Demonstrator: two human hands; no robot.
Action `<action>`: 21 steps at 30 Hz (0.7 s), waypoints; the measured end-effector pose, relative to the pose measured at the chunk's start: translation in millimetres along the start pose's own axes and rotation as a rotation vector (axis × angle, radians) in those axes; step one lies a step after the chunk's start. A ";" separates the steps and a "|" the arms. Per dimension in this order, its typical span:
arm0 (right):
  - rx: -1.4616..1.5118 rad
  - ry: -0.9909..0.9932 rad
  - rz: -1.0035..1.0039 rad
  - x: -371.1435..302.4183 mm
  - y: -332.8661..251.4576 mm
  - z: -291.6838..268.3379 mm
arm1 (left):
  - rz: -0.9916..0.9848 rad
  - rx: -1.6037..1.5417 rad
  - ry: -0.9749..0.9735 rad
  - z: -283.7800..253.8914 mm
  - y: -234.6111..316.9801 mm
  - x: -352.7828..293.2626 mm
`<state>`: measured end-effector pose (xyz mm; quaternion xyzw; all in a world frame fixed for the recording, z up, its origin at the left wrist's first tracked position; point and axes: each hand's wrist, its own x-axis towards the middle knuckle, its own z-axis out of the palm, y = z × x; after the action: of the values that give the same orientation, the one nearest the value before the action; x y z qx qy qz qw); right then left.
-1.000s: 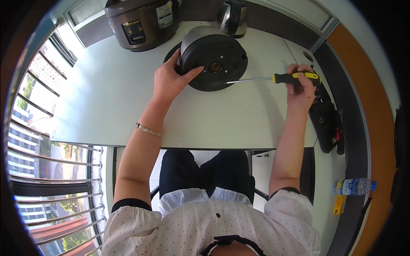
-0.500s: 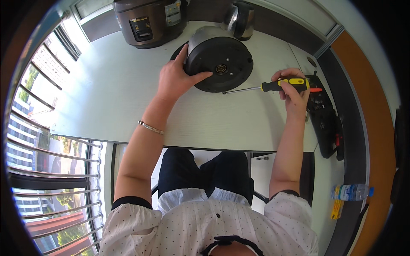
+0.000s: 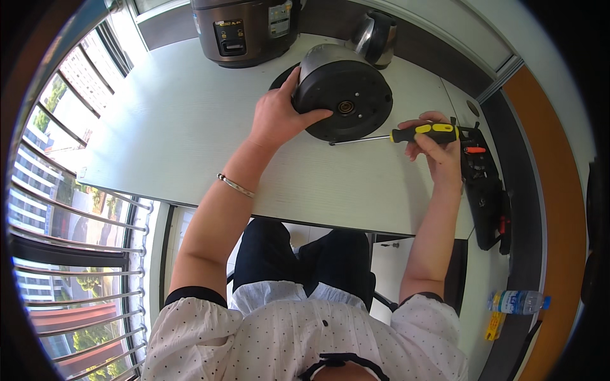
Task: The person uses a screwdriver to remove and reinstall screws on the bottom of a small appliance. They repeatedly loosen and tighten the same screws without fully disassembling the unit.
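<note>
An electric kettle (image 3: 330,56) with a silvery metal body lies tipped over on the table. Its round black base (image 3: 376,105) faces me, showing a ringed connector in the middle and small screws around it. My left hand (image 3: 278,115) grips its left side, thumb across the base and fingers on the body. A black-and-yellow screwdriver (image 3: 419,133) is held nearly level in my right hand (image 3: 437,151), which is closed around the handle. The tip points left, by the lower edge of the base; whether it touches cannot be made out.
A brown rice cooker (image 3: 246,32) stands at the back left, and another kettle (image 3: 373,39) behind the tipped one. A black tool case (image 3: 481,184) lies open along the right side. Farther down on the right are a water bottle (image 3: 518,302) and a yellow packet (image 3: 494,326).
The whole view has shifted, so the table's things sit farther right. The screwdriver has moved slightly left relative to the kettle base. My left hand keeps its hold.
</note>
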<state>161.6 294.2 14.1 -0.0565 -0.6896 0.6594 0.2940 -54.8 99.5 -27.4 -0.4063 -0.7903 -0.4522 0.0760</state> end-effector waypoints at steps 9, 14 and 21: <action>0.101 0.068 -0.208 -5.5 2.4 2.3 | -0.046 -0.064 0.003 -0.2 3.5 -0.5; 0.190 0.227 -0.559 -13.6 0.7 -4.7 | -0.069 -0.069 0.009 -0.3 5.1 -1.0; 0.049 0.269 -0.757 -17.3 5.5 0.6 | -0.108 -0.047 0.013 1.7 5.7 -0.1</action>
<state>173.8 286.3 3.2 0.1228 -0.6010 0.5074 0.6052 -50.3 102.2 -24.7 -0.3618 -0.7997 -0.4769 0.0469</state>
